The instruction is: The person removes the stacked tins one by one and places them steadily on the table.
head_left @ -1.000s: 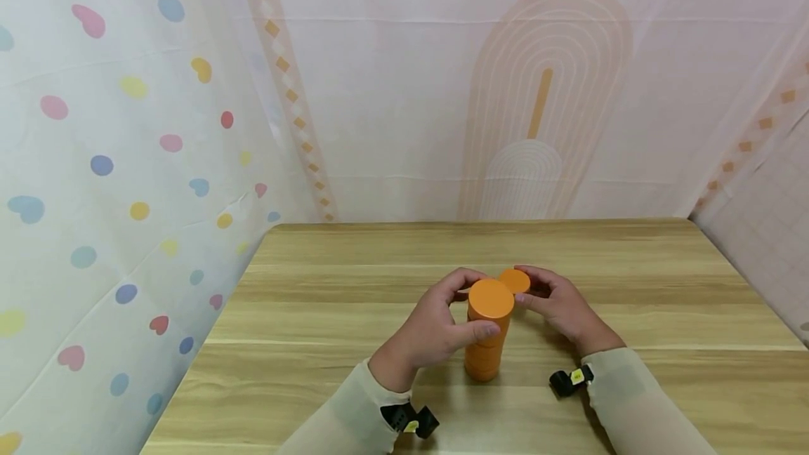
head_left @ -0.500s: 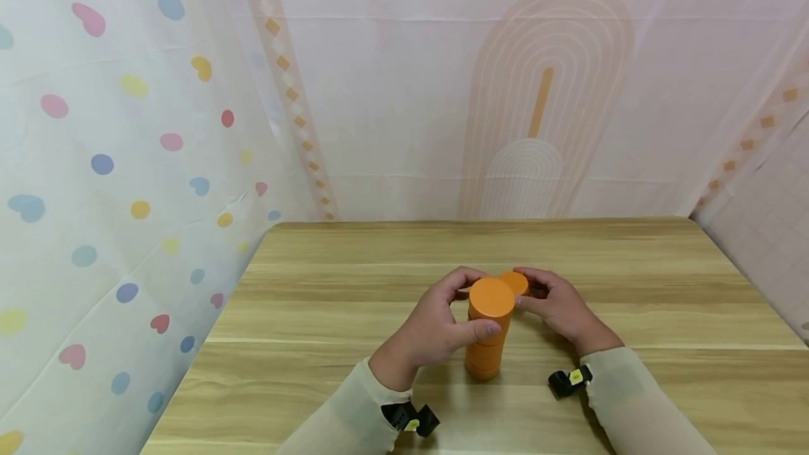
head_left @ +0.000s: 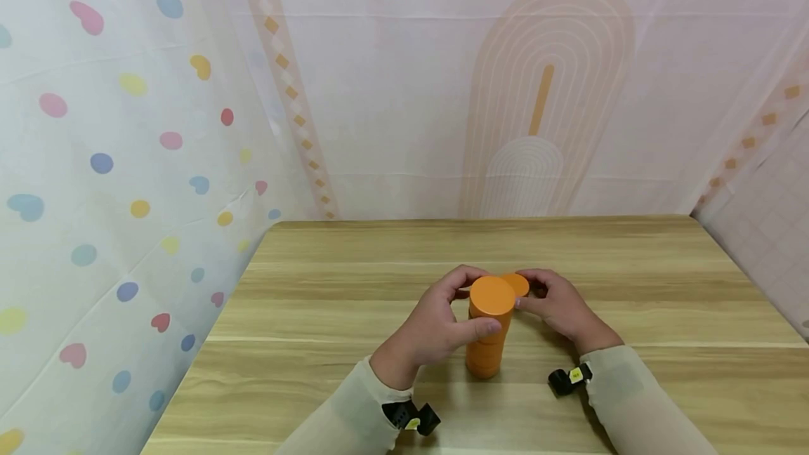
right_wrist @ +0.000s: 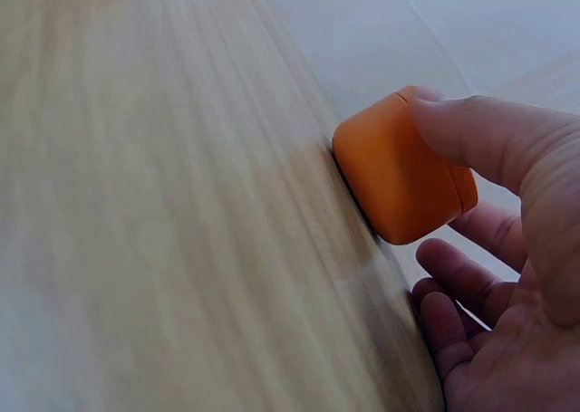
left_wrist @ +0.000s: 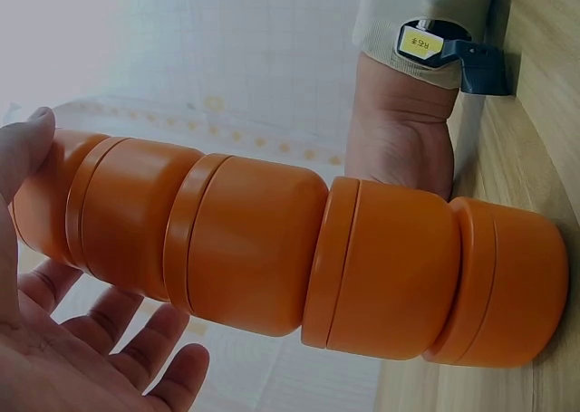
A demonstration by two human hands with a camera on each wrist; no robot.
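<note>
2 hands flank the stack of orange jars (head_left: 488,332): left hand (head_left: 436,325) curls round its top, right hand (head_left: 559,304) pinches a single orange jar (head_left: 517,284) just behind it.

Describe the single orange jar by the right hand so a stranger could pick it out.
On the wooden table, near its middle, two hands flank a tall stack of orange jars. Just behind that stack, by the right hand, a lone orange jar sits directly on the wood. Unlike its stacked neighbours, it stands alone and low.
</note>
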